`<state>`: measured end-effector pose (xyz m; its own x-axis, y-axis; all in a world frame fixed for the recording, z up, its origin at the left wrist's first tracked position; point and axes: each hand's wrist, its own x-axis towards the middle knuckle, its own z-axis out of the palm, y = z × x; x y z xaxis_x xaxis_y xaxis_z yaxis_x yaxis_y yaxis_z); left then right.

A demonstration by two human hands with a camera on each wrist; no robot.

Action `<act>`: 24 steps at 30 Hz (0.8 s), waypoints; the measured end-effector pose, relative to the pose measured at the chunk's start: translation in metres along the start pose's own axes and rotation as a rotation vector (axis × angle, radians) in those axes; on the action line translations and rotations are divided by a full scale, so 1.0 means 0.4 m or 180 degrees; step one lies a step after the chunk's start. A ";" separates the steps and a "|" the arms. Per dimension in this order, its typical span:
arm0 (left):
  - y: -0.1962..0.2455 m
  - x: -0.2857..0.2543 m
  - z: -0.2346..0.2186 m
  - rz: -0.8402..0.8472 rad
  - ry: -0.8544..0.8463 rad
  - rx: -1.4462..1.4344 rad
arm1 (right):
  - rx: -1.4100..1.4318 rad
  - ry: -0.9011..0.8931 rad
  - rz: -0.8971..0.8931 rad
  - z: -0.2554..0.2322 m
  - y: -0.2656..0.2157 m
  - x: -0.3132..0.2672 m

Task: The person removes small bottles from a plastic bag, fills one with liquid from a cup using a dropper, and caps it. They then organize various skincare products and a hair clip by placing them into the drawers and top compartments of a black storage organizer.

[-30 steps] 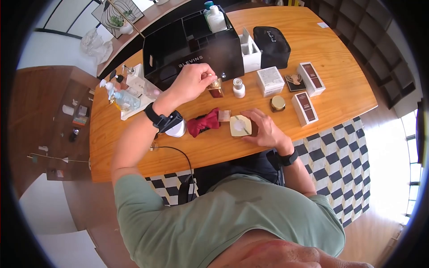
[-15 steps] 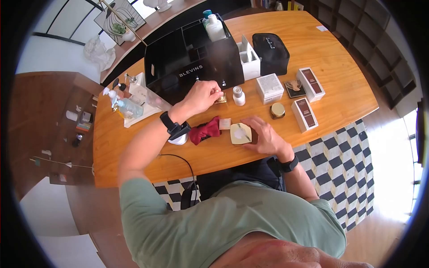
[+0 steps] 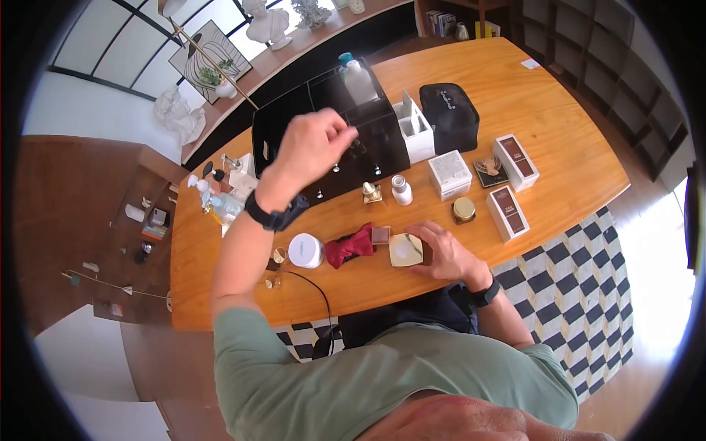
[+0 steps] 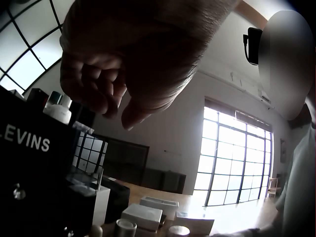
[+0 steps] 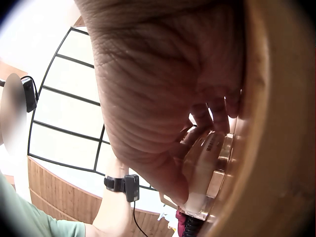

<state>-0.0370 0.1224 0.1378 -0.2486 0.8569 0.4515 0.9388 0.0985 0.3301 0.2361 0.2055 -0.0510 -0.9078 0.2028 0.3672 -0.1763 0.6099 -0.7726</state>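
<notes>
My left hand (image 3: 307, 153) is raised over the front of the black organizer box (image 3: 294, 110), its fingers loosely bent; the left wrist view shows a gap between thumb and fingers of that hand (image 4: 118, 69), with nothing held. Below it on the table stands a small gold bottle (image 3: 371, 194), left of a white bottle (image 3: 401, 191). At the near side, my right hand (image 3: 450, 257) grips a square cream-topped jar (image 3: 406, 251), thumb and fingers around its side. Up close, the right hand (image 5: 148, 94) hides part of this jar (image 5: 200, 173).
Left of the jar lie a small square item (image 3: 380, 235), a red bow (image 3: 350, 246) and a white round jar (image 3: 306, 251). To the right are a gold-lidded jar (image 3: 463, 209), a white box (image 3: 450, 175) and brown-white boxes (image 3: 507, 213). Pump bottles (image 3: 220, 204) stand far left.
My left hand has let go of the gold bottle, which now stands on the table, and has risen away from it. My right hand still holds the square jar. The head view has shifted.
</notes>
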 end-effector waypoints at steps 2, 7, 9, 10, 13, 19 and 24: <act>-0.037 0.074 -0.037 -0.0042 0.0150 0.0052 | -0.0016 0.0011 -0.0007 -0.001 -0.003 0.001; -0.165 0.269 -0.026 0.0262 -0.0030 0.0329 | -0.0037 0.0046 -0.0010 0.003 0.000 -0.003; -0.179 0.327 -0.001 0.0325 -0.0045 0.0314 | 0.0000 0.0074 0.0014 0.005 0.002 -0.004; -0.173 0.349 0.009 0.0324 -0.0173 0.0435 | -0.0032 0.0072 -0.0002 0.006 0.002 -0.004; -0.180 0.392 0.039 0.0443 -0.0420 0.0707 | 0.0027 0.0090 0.0000 0.005 -0.002 -0.005; -0.176 0.389 0.070 0.0290 -0.0413 0.0609 | -0.0018 0.0117 -0.0029 0.011 0.010 -0.008; -0.206 0.399 0.036 0.0267 -0.0431 0.0480 | -0.0003 0.0084 -0.0017 0.010 0.011 -0.008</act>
<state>-0.1507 0.2583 0.1707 -0.1435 0.9244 0.3533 0.9824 0.0899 0.1639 0.2366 0.2045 -0.0576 -0.8965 0.2196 0.3848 -0.1808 0.6116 -0.7702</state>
